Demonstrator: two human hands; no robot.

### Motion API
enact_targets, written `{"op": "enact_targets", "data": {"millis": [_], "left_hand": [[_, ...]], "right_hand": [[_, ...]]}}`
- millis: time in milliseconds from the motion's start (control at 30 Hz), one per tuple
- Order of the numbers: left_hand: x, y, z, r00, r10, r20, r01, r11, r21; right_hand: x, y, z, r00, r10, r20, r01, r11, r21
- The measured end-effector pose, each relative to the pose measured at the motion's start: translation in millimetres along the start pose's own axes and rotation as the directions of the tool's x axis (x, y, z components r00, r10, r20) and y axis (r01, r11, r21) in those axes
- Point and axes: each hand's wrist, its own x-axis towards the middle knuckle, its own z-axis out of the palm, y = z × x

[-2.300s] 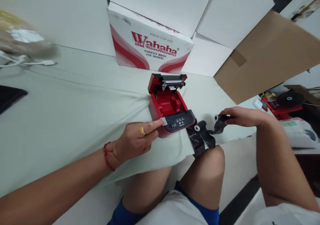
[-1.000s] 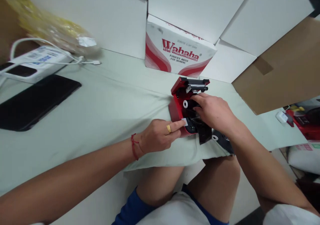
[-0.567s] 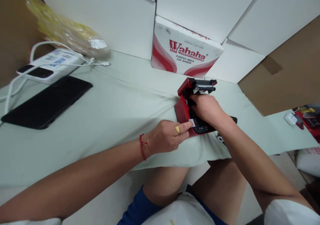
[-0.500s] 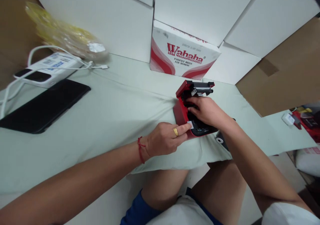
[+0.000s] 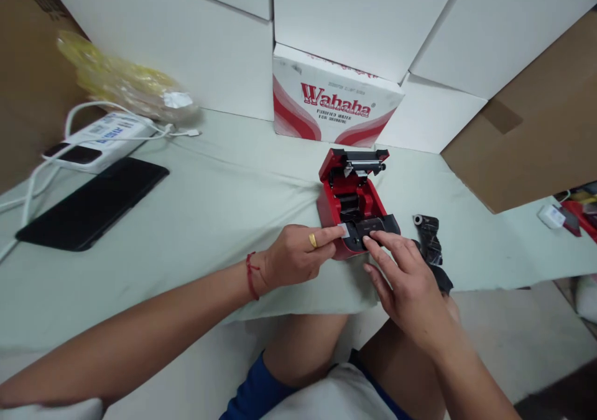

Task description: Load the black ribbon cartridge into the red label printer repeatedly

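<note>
A small red printer (image 5: 351, 203) stands open on the pale green cloth, its lid tilted back. A black roll sits inside its bay. My left hand (image 5: 298, 255) is curled against the printer's near left corner, its fingertip pressing a small grey tab there. My right hand (image 5: 403, 280) hovers at the black front panel with fingers spread, the fingertips touching the panel's edge. A black ribbon with a white-cored spool (image 5: 428, 239) lies on the cloth just right of my right hand.
A Wahaha carton (image 5: 333, 99) and white boxes line the back. A brown cardboard flap (image 5: 522, 121) leans at right. At left lie a black phone (image 5: 91, 205), a white power bank (image 5: 100, 137) with cable and a yellow plastic bag (image 5: 121, 81). My knees are below the table edge.
My right hand put a black roll into the printer's bay, then drew back out to the front panel. The left hand stayed on the corner. The loose ribbon spool now lies uncovered at right.
</note>
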Motion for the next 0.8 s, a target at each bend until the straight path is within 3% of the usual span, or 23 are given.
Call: {"op": "enact_targets", "data": {"millis": [100, 167, 233, 300, 367, 467, 500, 567, 633, 700, 800], "left_hand": [[16.8, -1.2, -12.1, 0.999, -0.045, 0.012, 0.045, 0.999, -0.008], [34.9, -8.6, -21.0, 0.984, -0.175, -0.028, 0.176, 0.984, 0.007], [55.0, -22.8, -27.4, 0.925, -0.357, -0.13, 0.365, 0.93, 0.049], [72.8, -40.2, -30.4, 0.855, -0.491, -0.169, 0.494, 0.869, -0.028], [84.3, -53.8, -30.4, 0.811, -0.579, -0.089, 0.565, 0.813, -0.141], [84.6, -55.3, -26.4, 0.787, -0.615, 0.046, 0.61, 0.767, -0.199], [79.9, -50.6, -24.4, 0.796, -0.601, 0.063, 0.602, 0.777, -0.185], [65.0, -36.9, -19.4, 0.86, -0.505, 0.075, 0.51, 0.851, -0.126], [47.6, -22.9, -13.6, 0.953, -0.282, 0.109, 0.288, 0.956, -0.049], [34.3, -13.5, -7.3, 0.982, -0.146, 0.12, 0.142, 0.989, 0.04], [29.9, -10.5, 1.7, 0.987, -0.129, 0.092, 0.122, 0.99, 0.075]], "right_hand": [[-0.3, -2.6, 3.4, 0.999, 0.007, -0.037, -0.007, 1.0, -0.003], [-1.1, -1.4, 4.2, 0.999, 0.001, -0.044, -0.001, 1.0, 0.013], [-2.9, 0.6, 5.4, 0.999, -0.001, -0.046, 0.002, 1.0, 0.024], [-5.2, 1.9, 6.9, 0.999, 0.001, -0.047, 0.001, 1.0, 0.028], [-7.3, 1.8, 8.0, 0.999, 0.009, -0.046, -0.007, 0.999, 0.033], [-9.8, -0.4, 8.8, 0.999, 0.035, -0.038, -0.033, 0.998, 0.051], [-10.6, -1.4, 9.0, 0.998, 0.044, -0.035, -0.042, 0.997, 0.057], [-12.1, -3.0, 9.8, 0.998, 0.059, -0.031, -0.057, 0.996, 0.065], [-13.1, -4.1, 11.2, 0.997, 0.07, -0.029, -0.068, 0.995, 0.074], [-13.4, -4.3, 12.6, 0.997, 0.077, -0.026, -0.075, 0.994, 0.076], [-12.1, -3.2, 12.7, 0.997, 0.068, -0.03, -0.067, 0.997, 0.049]]}}
